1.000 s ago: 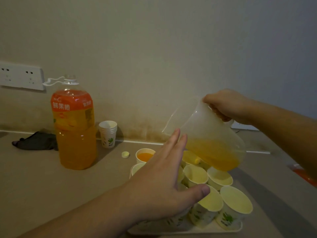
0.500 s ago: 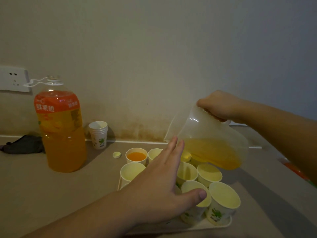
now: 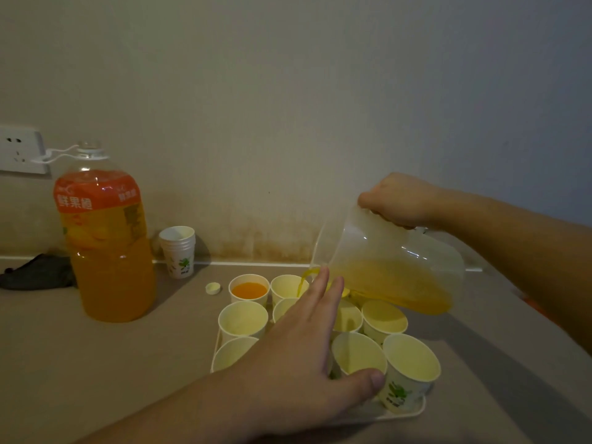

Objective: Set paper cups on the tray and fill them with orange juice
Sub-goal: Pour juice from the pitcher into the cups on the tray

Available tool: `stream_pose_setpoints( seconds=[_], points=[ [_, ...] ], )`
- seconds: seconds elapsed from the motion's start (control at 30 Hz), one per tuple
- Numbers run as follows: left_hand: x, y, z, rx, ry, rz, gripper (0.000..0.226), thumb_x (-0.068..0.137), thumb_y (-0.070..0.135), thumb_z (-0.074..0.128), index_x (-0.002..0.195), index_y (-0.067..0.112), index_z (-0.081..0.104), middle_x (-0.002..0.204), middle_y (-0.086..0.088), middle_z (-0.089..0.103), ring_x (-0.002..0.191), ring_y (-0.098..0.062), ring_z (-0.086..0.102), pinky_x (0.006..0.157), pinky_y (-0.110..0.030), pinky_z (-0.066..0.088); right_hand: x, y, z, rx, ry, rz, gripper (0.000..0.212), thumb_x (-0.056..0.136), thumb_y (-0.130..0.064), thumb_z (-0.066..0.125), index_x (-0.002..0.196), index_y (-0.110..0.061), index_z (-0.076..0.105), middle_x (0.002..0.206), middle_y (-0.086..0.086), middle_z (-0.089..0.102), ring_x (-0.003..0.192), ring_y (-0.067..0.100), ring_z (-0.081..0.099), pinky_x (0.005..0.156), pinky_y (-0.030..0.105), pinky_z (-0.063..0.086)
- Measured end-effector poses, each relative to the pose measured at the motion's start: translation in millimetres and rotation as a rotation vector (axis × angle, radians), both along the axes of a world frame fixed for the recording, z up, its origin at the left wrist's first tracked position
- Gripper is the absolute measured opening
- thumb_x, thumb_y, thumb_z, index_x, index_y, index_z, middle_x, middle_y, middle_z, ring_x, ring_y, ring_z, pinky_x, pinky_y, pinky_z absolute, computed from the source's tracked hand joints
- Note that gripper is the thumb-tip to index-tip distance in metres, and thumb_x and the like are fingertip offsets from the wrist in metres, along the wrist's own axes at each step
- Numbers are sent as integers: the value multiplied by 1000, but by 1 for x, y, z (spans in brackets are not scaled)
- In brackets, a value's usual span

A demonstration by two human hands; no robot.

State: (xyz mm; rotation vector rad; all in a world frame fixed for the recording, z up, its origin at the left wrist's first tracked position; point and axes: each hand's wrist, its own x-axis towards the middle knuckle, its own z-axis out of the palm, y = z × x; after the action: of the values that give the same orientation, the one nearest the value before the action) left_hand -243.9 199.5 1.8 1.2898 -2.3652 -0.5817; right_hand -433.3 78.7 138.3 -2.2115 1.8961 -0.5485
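Note:
My right hand (image 3: 400,200) grips the handle of a clear plastic jug (image 3: 390,264), tilted left with orange juice inside. A thin stream of juice (image 3: 302,282) runs from its spout into a back-row paper cup (image 3: 285,285). Left of that cup stands a cup filled with juice (image 3: 249,290). Several other white paper cups, such as the front right one (image 3: 411,366), stand on the white tray (image 3: 416,411). My left hand (image 3: 307,347) hovers flat over the cups with straight fingers and hides some of them.
A large orange juice bottle (image 3: 107,245) stands uncapped at the left, its small cap (image 3: 213,288) lying on the counter. A stack of spare cups (image 3: 178,251) sits by the wall. A dark cloth (image 3: 37,272) lies far left below a wall socket (image 3: 19,149).
The jug has tipped further and juice has begun streaming into the second back-row cup. My left hand stays flat over the cups. The view has shifted slightly.

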Motion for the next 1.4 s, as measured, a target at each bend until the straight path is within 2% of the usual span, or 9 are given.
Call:
stream_pose_setpoints(
  seconds=[0.1, 0.17, 0.37, 0.53, 0.9, 1.3, 1.4],
  points=[
    [0, 0, -1, -3, 0, 0, 113, 81, 82, 55, 152, 49, -26, 147, 38, -44, 146, 8, -26, 127, -37, 7, -4, -1, -1, 5, -24, -32, 28, 96, -33, 51, 82, -10, 60, 68, 4, 53, 55, 18, 48, 51, 22, 41],
    [-1, 0, -2, 3, 2, 0, 113, 81, 81, 56, 152, 49, -26, 147, 38, -44, 146, 8, -25, 127, -36, 7, -5, -2, -2, 11, -12, -24, 28, 96, -33, 51, 83, -10, 60, 69, 4, 53, 55, 17, 48, 52, 22, 41],
    [-2, -1, -6, 4, 9, 3, 113, 80, 82, 56, 152, 49, -25, 148, 37, -43, 147, 7, -24, 127, -35, 6, -1, -1, -3, 0, 30, 25, 37, 94, -22, 52, 59, -12, 46, 57, 7, 41, 48, 23, 38, 47, 25, 30],
    [-2, -2, -6, 7, 14, 0, 114, 80, 82, 56, 153, 48, -25, 148, 38, -43, 146, 8, -24, 126, -34, 6, -5, -4, -5, 12, -10, -33, 29, 95, -33, 51, 81, -9, 59, 71, 6, 53, 56, 19, 47, 54, 24, 41],
    [-3, 0, -6, 20, 30, -11, 113, 81, 81, 56, 152, 49, -26, 147, 39, -43, 145, 10, -26, 125, -31, 5, -6, -7, -7, 9, -9, -22, 26, 95, -32, 51, 85, -10, 60, 72, 4, 53, 58, 16, 48, 55, 24, 42],
    [1, -1, -8, 40, 30, -2, 113, 81, 80, 57, 153, 50, -25, 149, 38, -42, 147, 8, -23, 127, -33, 5, 0, -3, -7, 21, 11, -6, 25, 96, -30, 50, 84, -10, 60, 71, 3, 52, 57, 16, 47, 52, 23, 40],
    [2, -3, -9, 43, 34, -3, 113, 79, 82, 56, 152, 51, -25, 148, 39, -42, 147, 8, -24, 127, -35, 6, 4, -2, -6, 19, 46, 22, 31, 96, -25, 49, 68, -11, 53, 64, 7, 46, 54, 26, 43, 50, 25, 34]
  ],
)
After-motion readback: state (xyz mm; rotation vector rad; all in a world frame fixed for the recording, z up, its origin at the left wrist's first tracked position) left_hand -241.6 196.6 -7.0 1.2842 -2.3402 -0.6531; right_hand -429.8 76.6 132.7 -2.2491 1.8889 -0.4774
